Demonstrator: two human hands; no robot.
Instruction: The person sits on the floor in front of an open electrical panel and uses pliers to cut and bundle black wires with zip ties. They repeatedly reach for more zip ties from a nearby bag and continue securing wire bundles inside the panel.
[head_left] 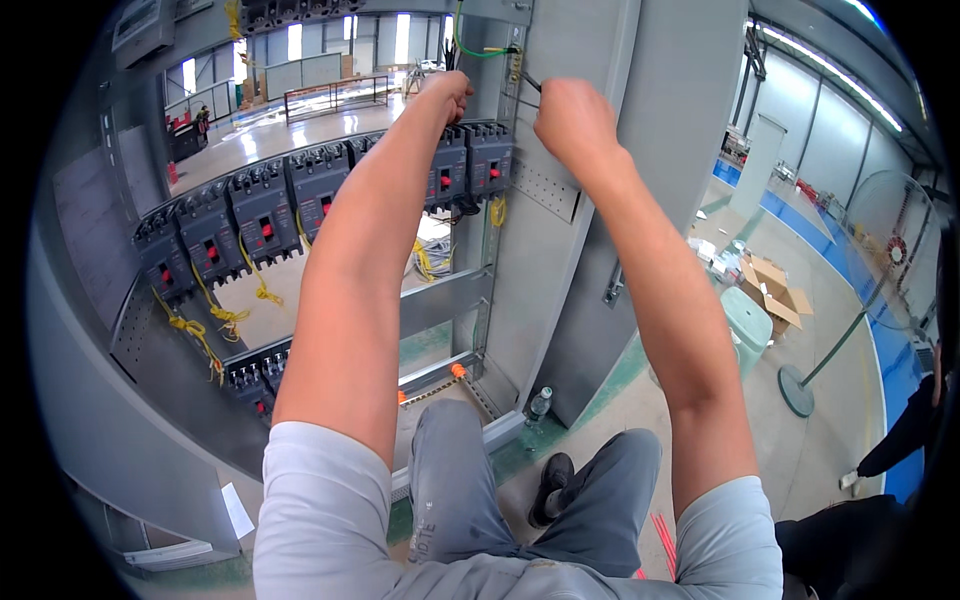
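My left hand is raised in front of the open cabinet frame, its fingers curled. Black wires stick up just above it, and it seems to grip them; the fingers partly hide this. Level with it, my right hand is closed in a fist. From that fist a thin dark rod points left at a small brass terminal strip on the upright; its handle is hidden. A green-yellow wire runs to the strip. Below my hands, a row of dark grey circuit breakers with red switches crosses the cabinet.
Yellow cords dangle from the breakers. More breakers sit lower left. A plastic bottle stands by the cabinet base. To the right are an open cardboard box, a pale green bin, a standing fan and a person's dark sleeve.
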